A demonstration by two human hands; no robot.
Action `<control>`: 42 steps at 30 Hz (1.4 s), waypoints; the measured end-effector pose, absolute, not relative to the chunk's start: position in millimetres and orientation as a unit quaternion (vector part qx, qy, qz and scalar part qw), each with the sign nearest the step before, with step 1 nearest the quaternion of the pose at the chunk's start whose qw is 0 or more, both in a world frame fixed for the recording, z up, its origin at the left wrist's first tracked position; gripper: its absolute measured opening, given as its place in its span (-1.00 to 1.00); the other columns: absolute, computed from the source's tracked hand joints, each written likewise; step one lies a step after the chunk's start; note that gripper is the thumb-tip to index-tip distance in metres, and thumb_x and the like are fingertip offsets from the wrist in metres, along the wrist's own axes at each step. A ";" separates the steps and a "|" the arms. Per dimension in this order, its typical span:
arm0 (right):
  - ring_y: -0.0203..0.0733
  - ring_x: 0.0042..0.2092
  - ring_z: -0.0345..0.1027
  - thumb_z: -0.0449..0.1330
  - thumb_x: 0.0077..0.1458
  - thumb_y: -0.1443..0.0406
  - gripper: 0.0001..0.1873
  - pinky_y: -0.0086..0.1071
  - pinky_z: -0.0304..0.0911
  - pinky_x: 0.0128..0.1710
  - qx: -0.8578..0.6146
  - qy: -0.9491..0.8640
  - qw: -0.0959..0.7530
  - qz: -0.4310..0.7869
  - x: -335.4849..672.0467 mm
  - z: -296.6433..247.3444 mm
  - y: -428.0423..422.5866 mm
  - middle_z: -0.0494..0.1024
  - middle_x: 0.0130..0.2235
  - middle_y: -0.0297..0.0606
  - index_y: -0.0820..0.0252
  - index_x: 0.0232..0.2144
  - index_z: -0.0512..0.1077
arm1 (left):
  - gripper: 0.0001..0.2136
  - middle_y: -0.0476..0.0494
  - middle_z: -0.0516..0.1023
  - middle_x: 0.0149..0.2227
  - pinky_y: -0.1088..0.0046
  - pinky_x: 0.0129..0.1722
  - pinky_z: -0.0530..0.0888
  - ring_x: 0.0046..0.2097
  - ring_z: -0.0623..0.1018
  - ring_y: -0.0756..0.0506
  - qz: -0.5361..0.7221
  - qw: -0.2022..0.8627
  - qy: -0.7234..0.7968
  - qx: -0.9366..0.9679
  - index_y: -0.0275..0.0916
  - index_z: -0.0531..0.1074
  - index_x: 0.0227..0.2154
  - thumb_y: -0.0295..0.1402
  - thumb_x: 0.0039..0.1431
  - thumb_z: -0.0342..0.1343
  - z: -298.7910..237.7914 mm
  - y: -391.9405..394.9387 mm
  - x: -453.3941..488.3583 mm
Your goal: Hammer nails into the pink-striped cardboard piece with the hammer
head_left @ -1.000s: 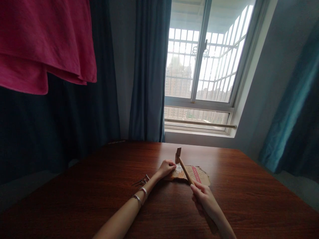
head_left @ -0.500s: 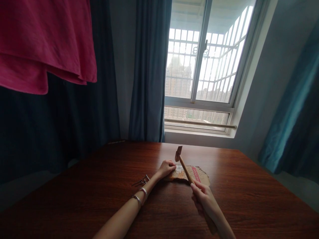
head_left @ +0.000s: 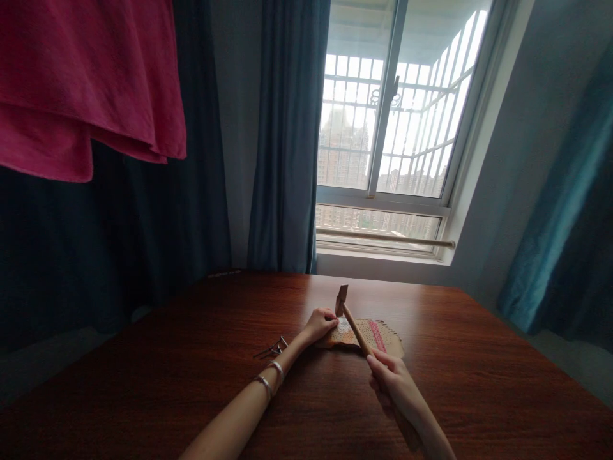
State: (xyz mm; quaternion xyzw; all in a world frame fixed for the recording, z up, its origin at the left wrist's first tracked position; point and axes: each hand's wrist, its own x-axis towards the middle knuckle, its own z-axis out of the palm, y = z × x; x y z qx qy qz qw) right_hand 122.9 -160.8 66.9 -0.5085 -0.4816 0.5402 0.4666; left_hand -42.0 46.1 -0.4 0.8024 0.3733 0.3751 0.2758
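My right hand (head_left: 395, 383) is closed around the wooden handle of a small hammer (head_left: 352, 322), whose head sits just above my left fingertips. My left hand (head_left: 320, 324) pinches something small I cannot make out, upright on a tan, perforated piece of leather-like material (head_left: 378, 337) with a pink band, lying flat on the wooden table (head_left: 191, 383). Two bracelets circle my left wrist.
Several thin metal tools (head_left: 272, 349) lie on the table left of my left forearm. A window with bars and dark blue curtains (head_left: 287, 140) stand behind the table. A red cloth (head_left: 86, 83) hangs at the upper left.
The hammer head rose a little half a second ago and has come back down onto the thing pinched by my left hand. Both hands otherwise stay in place.
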 end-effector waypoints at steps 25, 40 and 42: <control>-0.25 -0.61 0.30 0.15 -0.17 0.18 -0.36 -0.49 0.08 -0.76 -0.664 -0.454 0.516 0.295 155.2 63.2 -154.8 0.50 -0.54 -0.28 0.30 0.02 0.29 | -0.66 -0.13 0.53 -0.34 0.52 -0.26 0.37 -0.28 0.46 -0.03 0.394 0.280 0.397 0.780 -0.34 0.53 -0.41 -0.63 -0.15 -0.13 -0.8 46.5 -42.1; 0.09 -0.17 0.43 0.01 -0.06 0.24 -0.46 -0.28 0.26 -0.27 -0.876 -0.425 0.226 0.037 233.4 42.5 -159.7 0.55 -0.19 0.01 0.20 0.02 0.33 | -0.70 -0.10 0.53 -0.33 0.50 -0.17 0.33 -0.24 0.45 -0.05 0.379 0.184 0.432 0.798 -0.25 0.55 -0.40 -0.58 -0.05 -0.09 -2.8 43.8 -40.8; 0.09 -0.17 0.43 0.02 -0.06 0.24 -0.45 -0.28 0.26 -0.27 -0.879 -0.422 0.218 0.035 234.7 41.0 -160.5 0.55 -0.19 0.02 0.22 0.03 0.32 | -0.71 -0.10 0.53 -0.32 0.50 -0.17 0.34 -0.24 0.45 -0.04 0.377 0.182 0.439 0.795 -0.25 0.54 -0.40 -0.58 -0.05 -0.08 -2.7 43.5 -41.0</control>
